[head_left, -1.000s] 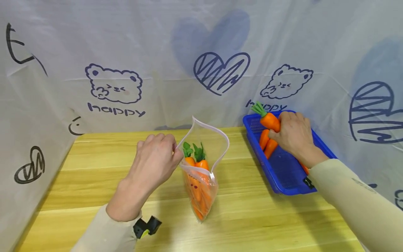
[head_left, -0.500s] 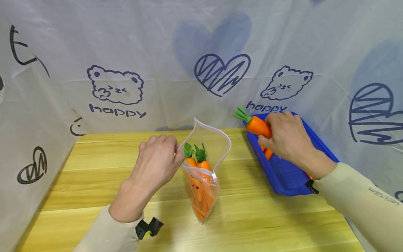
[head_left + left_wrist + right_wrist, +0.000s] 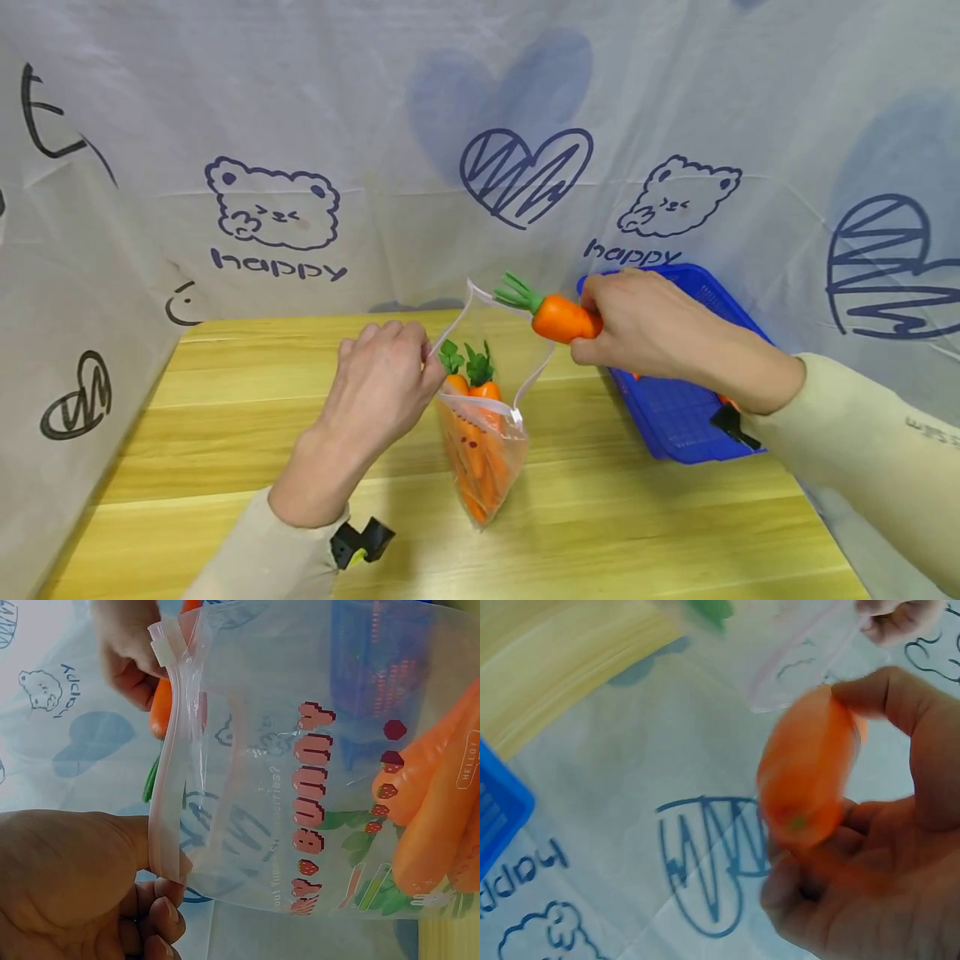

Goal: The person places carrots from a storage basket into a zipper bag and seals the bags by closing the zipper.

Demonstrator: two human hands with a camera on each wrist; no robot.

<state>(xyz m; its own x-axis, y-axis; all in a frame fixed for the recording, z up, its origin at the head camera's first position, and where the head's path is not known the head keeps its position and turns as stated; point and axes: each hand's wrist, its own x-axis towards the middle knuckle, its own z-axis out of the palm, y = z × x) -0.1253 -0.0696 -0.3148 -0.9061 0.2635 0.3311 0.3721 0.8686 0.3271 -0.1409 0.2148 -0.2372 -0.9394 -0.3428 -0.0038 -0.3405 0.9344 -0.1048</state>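
My left hand (image 3: 378,379) pinches the left rim of a clear slider zip bag (image 3: 251,772) with red "BUNNY" lettering. The bag stands with its mouth spread, and inside are toy carrots (image 3: 487,458) with leafy green tops upward. My right hand (image 3: 652,325) grips another carrot (image 3: 558,321) by its body, thumb below, its green stalks (image 3: 517,292) pointing left. Those stalks overlap the back rim of the bag's mouth in the head view. Seen from the right wrist, this carrot is blurred, and its narrow end is hidden by the fingers.
A blue plastic basket (image 3: 637,417) stands at the right of the wooden table (image 3: 300,550), with bits of orange showing under my right arm. White cloth (image 3: 405,225) with bear and heart drawings hangs behind and at both sides.
My right hand has lifted the carrot out of the basket and carried it left to the bag's mouth. My left hand keeps its hold on the rim, having shifted only slightly right.
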